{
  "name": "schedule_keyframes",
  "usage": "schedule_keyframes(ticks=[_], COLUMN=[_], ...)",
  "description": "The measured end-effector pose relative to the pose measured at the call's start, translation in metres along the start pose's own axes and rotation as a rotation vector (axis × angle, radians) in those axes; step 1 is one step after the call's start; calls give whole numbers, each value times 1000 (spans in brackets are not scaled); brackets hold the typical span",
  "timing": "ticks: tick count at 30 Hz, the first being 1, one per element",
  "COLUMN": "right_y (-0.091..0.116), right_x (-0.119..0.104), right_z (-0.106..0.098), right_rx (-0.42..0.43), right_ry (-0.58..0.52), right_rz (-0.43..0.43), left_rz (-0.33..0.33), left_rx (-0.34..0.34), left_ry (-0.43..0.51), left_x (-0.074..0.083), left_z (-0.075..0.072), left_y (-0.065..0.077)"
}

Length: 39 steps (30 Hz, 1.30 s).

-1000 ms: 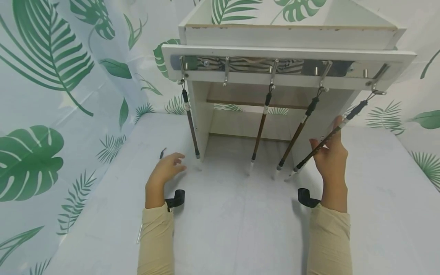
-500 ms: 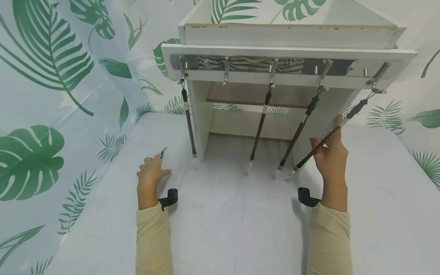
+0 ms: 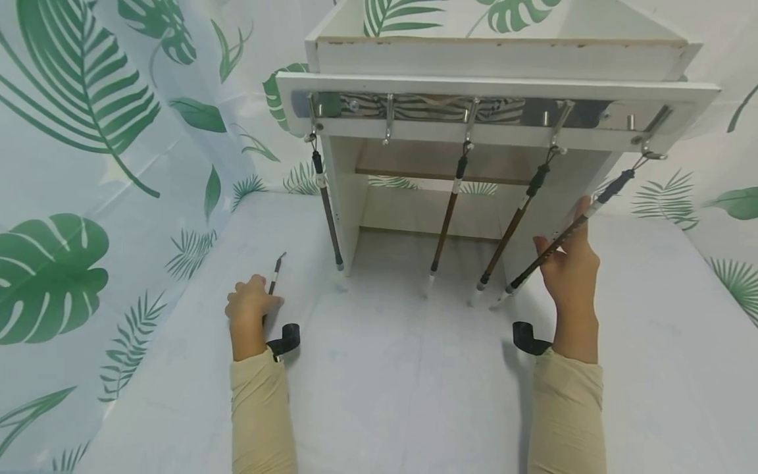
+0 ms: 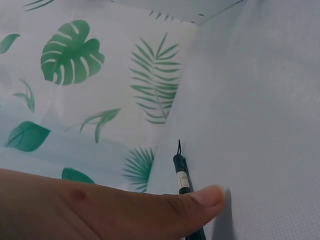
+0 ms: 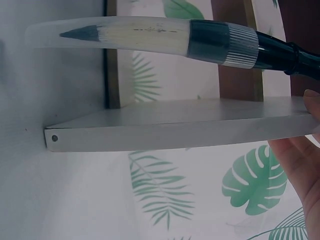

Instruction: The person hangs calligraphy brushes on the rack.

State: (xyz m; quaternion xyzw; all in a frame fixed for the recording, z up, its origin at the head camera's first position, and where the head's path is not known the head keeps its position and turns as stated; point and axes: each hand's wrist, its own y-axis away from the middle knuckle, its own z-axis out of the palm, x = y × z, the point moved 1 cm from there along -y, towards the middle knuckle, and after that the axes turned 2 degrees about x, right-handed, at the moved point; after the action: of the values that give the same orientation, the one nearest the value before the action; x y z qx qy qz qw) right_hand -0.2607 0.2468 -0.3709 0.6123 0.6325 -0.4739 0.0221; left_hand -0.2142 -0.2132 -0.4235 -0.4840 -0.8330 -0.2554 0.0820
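Note:
In the head view my left hand is low over a calligraphy brush on the white cloth, thumb crossing it. The brush's cord loop and labelled black end show past the thumb in the left wrist view; its other end is hidden. My right hand grips the white side panel of a stand, thumb on one side and fingers on the other. Close in front of that hand, the rightmost hanging brush slants down, with a clear cap over its bristles.
The stand's crossbar carries several metal hooks. More brushes hang there: one at far left, one near the middle and one beside the rightmost. The second hook bears no brush. Leaf-print cloth covers the walls.
My left hand has moved left and down, from beside the leftmost hanging brush to over the brush on the cloth. My right hand has stayed on the panel.

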Motion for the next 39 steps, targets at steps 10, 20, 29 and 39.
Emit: schedule_keyframes(ticks=[10,20,29,39], right_y=[2,2,2,1], right_x=[0,-1,0,0], right_z=[-1,0,1,0], right_rx=[-1,-7,0,3], right_ry=[0,-20,0,-2], right_rz=[10,19,-6,-7], left_rz=[2,9,54,159], left_rx=[2,8,13,48], left_ry=[-42,-50,-11,35], left_x=[2,1,5,13], left_z=[2,0,-1,-7], left_y=[-1,-1,0,5])
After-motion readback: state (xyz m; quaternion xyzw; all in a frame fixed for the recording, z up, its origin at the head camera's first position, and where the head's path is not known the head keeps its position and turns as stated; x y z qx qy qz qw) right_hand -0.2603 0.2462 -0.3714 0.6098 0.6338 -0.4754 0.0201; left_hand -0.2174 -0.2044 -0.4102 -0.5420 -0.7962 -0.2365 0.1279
